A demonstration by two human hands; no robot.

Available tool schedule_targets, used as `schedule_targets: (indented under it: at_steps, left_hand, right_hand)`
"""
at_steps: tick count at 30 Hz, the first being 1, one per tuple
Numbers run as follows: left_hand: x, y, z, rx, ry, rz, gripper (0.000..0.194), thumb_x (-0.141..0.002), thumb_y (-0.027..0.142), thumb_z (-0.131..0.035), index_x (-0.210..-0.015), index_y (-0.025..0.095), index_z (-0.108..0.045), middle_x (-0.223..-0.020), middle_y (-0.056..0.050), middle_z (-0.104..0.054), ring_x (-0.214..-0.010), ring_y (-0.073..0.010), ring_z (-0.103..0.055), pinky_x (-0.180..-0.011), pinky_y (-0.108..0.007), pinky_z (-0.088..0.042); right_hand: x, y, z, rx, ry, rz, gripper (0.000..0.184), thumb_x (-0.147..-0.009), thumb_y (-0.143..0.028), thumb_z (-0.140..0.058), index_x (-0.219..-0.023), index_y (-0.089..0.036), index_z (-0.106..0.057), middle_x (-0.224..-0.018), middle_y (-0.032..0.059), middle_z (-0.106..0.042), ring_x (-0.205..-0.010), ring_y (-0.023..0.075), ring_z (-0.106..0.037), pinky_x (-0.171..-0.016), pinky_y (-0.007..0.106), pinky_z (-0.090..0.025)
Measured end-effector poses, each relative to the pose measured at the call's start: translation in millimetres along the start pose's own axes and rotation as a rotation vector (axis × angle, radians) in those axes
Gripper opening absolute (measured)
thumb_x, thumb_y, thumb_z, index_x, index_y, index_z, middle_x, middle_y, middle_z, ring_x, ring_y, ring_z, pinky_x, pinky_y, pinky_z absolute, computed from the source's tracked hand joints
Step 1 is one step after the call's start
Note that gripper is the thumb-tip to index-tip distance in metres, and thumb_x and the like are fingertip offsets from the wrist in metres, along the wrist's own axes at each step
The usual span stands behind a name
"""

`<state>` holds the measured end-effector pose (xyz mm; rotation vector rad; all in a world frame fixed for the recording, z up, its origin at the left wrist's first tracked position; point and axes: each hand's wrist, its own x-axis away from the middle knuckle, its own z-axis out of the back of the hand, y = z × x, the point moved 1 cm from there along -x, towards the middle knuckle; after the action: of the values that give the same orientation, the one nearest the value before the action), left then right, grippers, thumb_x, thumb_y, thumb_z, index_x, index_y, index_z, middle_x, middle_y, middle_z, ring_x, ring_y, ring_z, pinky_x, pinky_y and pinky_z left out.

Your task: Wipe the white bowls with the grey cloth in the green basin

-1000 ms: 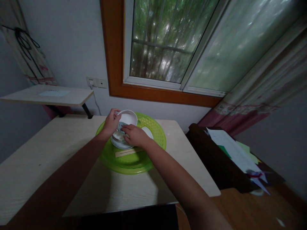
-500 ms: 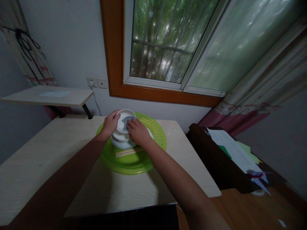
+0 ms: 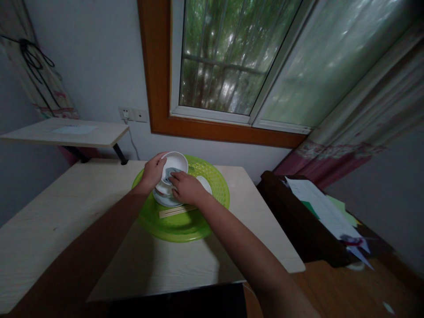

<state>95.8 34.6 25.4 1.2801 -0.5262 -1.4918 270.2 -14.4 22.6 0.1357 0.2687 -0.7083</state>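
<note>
Two-handed, my left hand (image 3: 153, 171) grips the white bowl (image 3: 178, 161) above the green tray (image 3: 220, 191); my right hand (image 3: 188, 189) presses grey cloth (image 3: 168, 174) inside. Press evenly.

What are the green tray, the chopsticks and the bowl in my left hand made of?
The green tray looks like shiny plastic: bright, with a molded lattice. The chopsticks seem matte wood or bamboo, given their pale tan color. The bowl is smooth and white, likely glazed ceramic, though melamine is possible.
</note>
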Motion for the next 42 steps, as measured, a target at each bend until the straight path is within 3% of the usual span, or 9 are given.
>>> schedule_targets:
  at_steps: [3,7,11,15,19,25,30,37,42]
  left_hand:
    - [0,1,-0.1,0.001,-0.009,-0.006,0.046,-0.091,0.036,-0.045,-0.124,0.017,-0.071,-0.126,-0.007,-0.072,-0.116,-0.0232,-0.064,-0.106,-0.033,-0.046]
    - [1,2,-0.9,0.023,-0.011,-0.013,0.046,-0.092,0.037,-0.045,-0.125,0.018,-0.070,-0.129,-0.007,-0.071,-0.120,-0.0234,-0.063,-0.108,-0.035,-0.044]
    - [0,0,-1.2,0.021,0.002,0.000,0.046,-0.091,0.037,-0.046,-0.125,0.018,-0.070,-0.128,-0.007,-0.071,-0.119,-0.0235,-0.063,-0.107,-0.035,-0.045]
    - [1,0,-1.3,0.000,-0.003,0.016,0.044,-0.091,0.038,-0.046,-0.124,0.019,-0.070,-0.125,-0.006,-0.072,-0.114,-0.0227,-0.064,-0.104,-0.033,-0.046]
    - [1,2,-1.4,-0.007,-0.003,0.031,0.043,-0.091,0.038,-0.048,-0.123,0.020,-0.070,-0.124,-0.006,-0.072,-0.111,-0.0223,-0.064,-0.101,-0.032,-0.047]
    - [3,8,-1.2,-0.035,0.003,0.026,0.043,-0.092,0.037,-0.046,-0.123,0.018,-0.070,-0.122,-0.007,-0.073,-0.111,-0.0223,-0.064,-0.101,-0.032,-0.047]
    - [4,8,-1.1,-0.086,-0.017,-0.008,0.042,-0.092,0.036,-0.045,-0.121,0.020,-0.071,-0.123,-0.007,-0.072,-0.112,-0.0223,-0.064,-0.103,-0.032,-0.047]
    - [1,0,-1.4,-0.060,0.005,0.009,0.044,-0.093,0.038,-0.044,-0.123,0.019,-0.069,-0.123,-0.007,-0.072,-0.113,-0.0226,-0.065,-0.104,-0.033,-0.047]
    - [1,0,-1.7,-0.045,0.007,-0.004,0.043,-0.092,0.038,-0.045,-0.123,0.019,-0.069,-0.124,-0.007,-0.072,-0.114,-0.0230,-0.064,-0.105,-0.034,-0.046]
  right_hand:
    - [-1,1,-8,-0.143,0.003,0.072,0.061,-0.092,-0.031,-0.062,-0.145,-0.005,-0.048,-0.154,0.0219,-0.046,-0.140,0.0295,-0.047,-0.117,0.042,-0.041]
    - [-3,1,-13,-0.272,0.056,0.083,0.069,-0.093,-0.040,-0.062,-0.151,-0.007,-0.043,-0.162,0.0209,-0.035,-0.148,0.0289,-0.039,-0.120,0.043,-0.038]
    - [-3,2,-9,-0.213,0.059,0.039,0.056,-0.098,-0.047,-0.056,-0.142,-0.011,-0.056,-0.153,0.0164,-0.050,-0.139,0.0272,-0.051,-0.116,0.040,-0.042]
    - [-1,4,2,-0.027,0.048,-0.037,0.041,-0.097,-0.041,-0.058,-0.124,-0.012,-0.069,-0.132,0.0138,-0.067,-0.121,0.0282,-0.061,-0.109,0.042,-0.045]
    - [0,6,7,0.138,0.121,-0.140,0.029,-0.094,-0.026,-0.061,-0.116,-0.010,-0.071,-0.132,0.0160,-0.066,-0.124,0.0301,-0.056,-0.112,0.045,-0.040]
    - [-1,5,2,0.223,0.171,-0.160,0.032,-0.098,-0.015,-0.049,-0.124,-0.007,-0.066,-0.140,0.0188,-0.059,-0.133,0.0309,-0.049,-0.115,0.047,-0.036]
    - [0,3,-1,0.072,0.031,-0.086,0.028,-0.095,-0.024,-0.056,-0.115,-0.012,-0.070,-0.124,0.0165,-0.067,-0.115,0.0292,-0.060,-0.102,0.044,-0.048]
    - [-2,12,-16,-0.285,0.066,0.116,0.062,-0.087,-0.028,-0.065,-0.144,-0.009,-0.052,-0.156,0.0189,-0.045,-0.142,0.0279,-0.046,-0.117,0.041,-0.040]
    - [-4,12,-17,-0.300,0.057,0.084,0.059,-0.087,-0.028,-0.067,-0.141,-0.008,-0.055,-0.154,0.0184,-0.048,-0.140,0.0261,-0.049,-0.116,0.038,-0.041]
